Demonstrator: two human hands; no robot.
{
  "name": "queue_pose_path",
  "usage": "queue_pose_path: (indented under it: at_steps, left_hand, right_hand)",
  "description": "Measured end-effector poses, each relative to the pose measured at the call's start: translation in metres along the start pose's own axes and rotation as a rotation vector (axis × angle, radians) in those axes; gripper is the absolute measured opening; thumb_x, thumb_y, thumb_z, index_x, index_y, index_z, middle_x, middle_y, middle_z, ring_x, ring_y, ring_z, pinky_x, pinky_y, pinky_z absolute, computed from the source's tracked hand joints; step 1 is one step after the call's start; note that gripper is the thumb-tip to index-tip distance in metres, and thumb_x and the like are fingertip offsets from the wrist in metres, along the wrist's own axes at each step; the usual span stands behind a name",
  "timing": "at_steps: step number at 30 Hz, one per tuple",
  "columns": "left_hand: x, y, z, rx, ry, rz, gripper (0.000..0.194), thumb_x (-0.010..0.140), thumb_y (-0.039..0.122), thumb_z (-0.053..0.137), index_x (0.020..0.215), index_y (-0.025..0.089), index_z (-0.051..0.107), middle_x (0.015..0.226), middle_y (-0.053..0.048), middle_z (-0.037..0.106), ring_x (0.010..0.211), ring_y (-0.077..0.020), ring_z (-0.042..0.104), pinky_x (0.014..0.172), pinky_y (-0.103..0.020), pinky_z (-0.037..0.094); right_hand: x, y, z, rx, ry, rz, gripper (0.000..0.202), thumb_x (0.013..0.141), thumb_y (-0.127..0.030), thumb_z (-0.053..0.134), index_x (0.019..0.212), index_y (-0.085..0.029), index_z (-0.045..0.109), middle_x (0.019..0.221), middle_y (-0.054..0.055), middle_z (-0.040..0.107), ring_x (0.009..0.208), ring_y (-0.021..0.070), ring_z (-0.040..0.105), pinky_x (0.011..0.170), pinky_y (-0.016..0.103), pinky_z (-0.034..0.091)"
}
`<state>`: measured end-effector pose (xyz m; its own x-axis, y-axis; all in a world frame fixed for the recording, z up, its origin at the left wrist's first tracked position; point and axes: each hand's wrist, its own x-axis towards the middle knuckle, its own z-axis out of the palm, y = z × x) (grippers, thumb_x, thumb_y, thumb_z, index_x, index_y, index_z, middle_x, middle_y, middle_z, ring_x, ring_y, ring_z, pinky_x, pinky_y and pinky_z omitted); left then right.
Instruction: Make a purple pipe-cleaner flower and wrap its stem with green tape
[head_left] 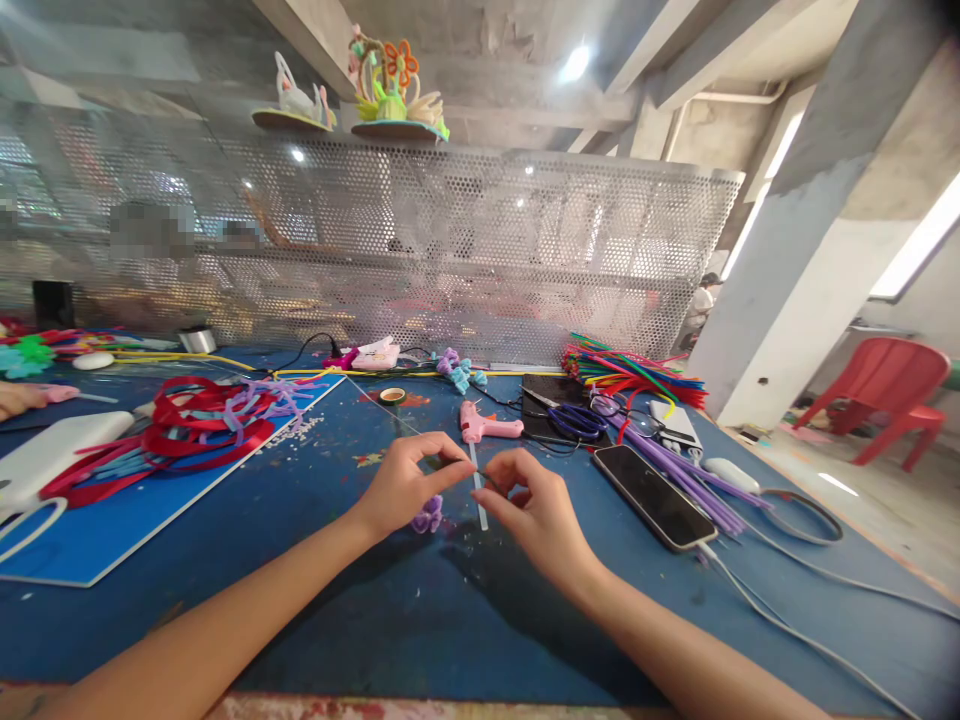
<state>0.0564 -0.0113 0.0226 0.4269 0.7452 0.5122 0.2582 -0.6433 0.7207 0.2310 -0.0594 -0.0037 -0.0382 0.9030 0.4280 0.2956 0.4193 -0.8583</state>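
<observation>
My left hand (411, 478) and my right hand (534, 500) meet over the middle of the blue table, thumbs and forefingers pinched. Between their fingertips runs a thin dark strand (489, 481), too small to make out clearly. Just beyond my hands lies a pink glue gun (491, 424), with a translucent glue stick (481, 512) pointing toward me. A small purple fuzzy piece (428, 514) rests on the table below my left hand.
At right are a phone (656, 497), purple stems (667, 470), scissors (574, 417) and cables. Red ribbon (202, 425) lies on a blue board (142, 510) at left. Another person's hand (19, 400) is at the far left. A mesh screen (465, 250) stands behind.
</observation>
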Motion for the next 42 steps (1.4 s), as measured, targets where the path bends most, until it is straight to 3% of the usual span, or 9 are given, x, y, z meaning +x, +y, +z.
queue_pose_path:
  at_steps: [5, 12, 16, 21, 24, 29, 31, 37, 42]
  left_hand:
    - [-0.001, -0.004, 0.002, -0.056, 0.003, 0.044, 0.011, 0.079, 0.027, 0.067, 0.074, 0.018, 0.07, 0.075, -0.001, 0.068, 0.072, -0.0144, 0.06, 0.07, -0.023, 0.045]
    - [-0.004, -0.002, 0.003, -0.058, 0.004, 0.119, 0.012, 0.08, 0.021, 0.066, 0.069, 0.018, 0.068, 0.071, 0.0, 0.066, 0.069, -0.0128, 0.059, 0.068, -0.023, 0.045]
    - [-0.004, 0.001, 0.005, -0.023, 0.022, 0.07, 0.016, 0.079, 0.022, 0.066, 0.064, 0.016, 0.064, 0.066, 0.0, 0.063, 0.064, -0.0124, 0.057, 0.065, -0.023, 0.043]
    - [-0.003, 0.005, 0.006, -0.03, 0.008, 0.013, 0.017, 0.081, 0.025, 0.064, 0.066, 0.016, 0.065, 0.067, 0.0, 0.062, 0.065, -0.0131, 0.056, 0.063, -0.023, 0.043]
    - [-0.003, 0.005, 0.006, -0.068, 0.015, 0.04, 0.015, 0.081, 0.024, 0.063, 0.069, 0.016, 0.066, 0.071, -0.001, 0.064, 0.068, -0.0137, 0.057, 0.066, -0.024, 0.043]
    - [-0.005, 0.003, 0.004, -0.158, 0.005, 0.111, 0.011, 0.08, 0.022, 0.066, 0.07, 0.018, 0.067, 0.071, 0.0, 0.065, 0.07, -0.0133, 0.057, 0.069, -0.024, 0.044]
    - [-0.005, 0.002, 0.003, -0.144, 0.009, 0.106, 0.011, 0.08, 0.021, 0.065, 0.069, 0.018, 0.067, 0.07, 0.001, 0.064, 0.069, -0.013, 0.057, 0.069, -0.024, 0.044]
    - [-0.005, 0.004, 0.006, -0.071, 0.001, -0.007, 0.017, 0.079, 0.024, 0.064, 0.065, 0.016, 0.063, 0.064, 0.001, 0.06, 0.063, -0.0125, 0.053, 0.062, -0.023, 0.042]
    - [-0.006, 0.008, 0.007, -0.094, -0.031, 0.002, 0.016, 0.081, 0.027, 0.063, 0.069, 0.016, 0.063, 0.067, 0.001, 0.06, 0.065, -0.0128, 0.054, 0.064, -0.024, 0.043]
  right_hand:
    - [-0.002, -0.003, -0.002, -0.065, 0.003, -0.065, 0.021, 0.087, -0.034, 0.052, 0.078, -0.018, 0.06, 0.072, 0.0, 0.058, 0.059, 0.0106, 0.05, 0.053, 0.022, 0.04]
    - [0.003, 0.002, 0.004, 0.333, -0.257, 0.252, 0.038, 0.087, -0.054, 0.044, 0.077, -0.018, 0.051, 0.061, -0.003, 0.045, 0.048, 0.0097, 0.043, 0.043, 0.022, 0.042]
    - [0.0, 0.006, 0.0, -0.22, -0.038, -0.171, 0.019, 0.082, -0.037, 0.06, 0.084, -0.018, 0.055, 0.073, 0.0, 0.053, 0.059, 0.0115, 0.047, 0.052, 0.022, 0.04]
    - [-0.002, -0.001, -0.009, -0.579, 0.021, -0.503, 0.024, 0.095, -0.026, 0.042, 0.083, -0.016, 0.06, 0.075, 0.007, 0.06, 0.07, 0.0161, 0.053, 0.065, 0.027, 0.041]
    - [0.0, -0.007, -0.011, -0.424, -0.072, -0.383, 0.026, 0.094, -0.029, 0.042, 0.08, -0.016, 0.061, 0.076, 0.007, 0.061, 0.072, 0.0168, 0.053, 0.068, 0.028, 0.041]
    - [0.005, -0.008, -0.002, 0.487, -0.382, 0.204, 0.033, 0.089, -0.044, 0.047, 0.072, -0.016, 0.052, 0.059, -0.002, 0.047, 0.052, 0.0101, 0.045, 0.054, 0.024, 0.039]
    - [0.005, -0.004, 0.001, 0.588, -0.383, 0.274, 0.035, 0.087, -0.048, 0.049, 0.074, -0.016, 0.053, 0.059, -0.003, 0.047, 0.049, 0.0086, 0.042, 0.052, 0.023, 0.038]
    - [0.003, 0.009, -0.003, -0.25, 0.036, -0.301, 0.013, 0.081, -0.029, 0.064, 0.081, -0.018, 0.059, 0.072, 0.0, 0.057, 0.061, 0.0111, 0.048, 0.056, 0.022, 0.038]
    - [0.0, 0.002, -0.013, -0.569, 0.146, -0.724, 0.007, 0.087, -0.019, 0.057, 0.083, -0.018, 0.062, 0.079, 0.005, 0.067, 0.073, 0.0152, 0.053, 0.067, 0.027, 0.04]
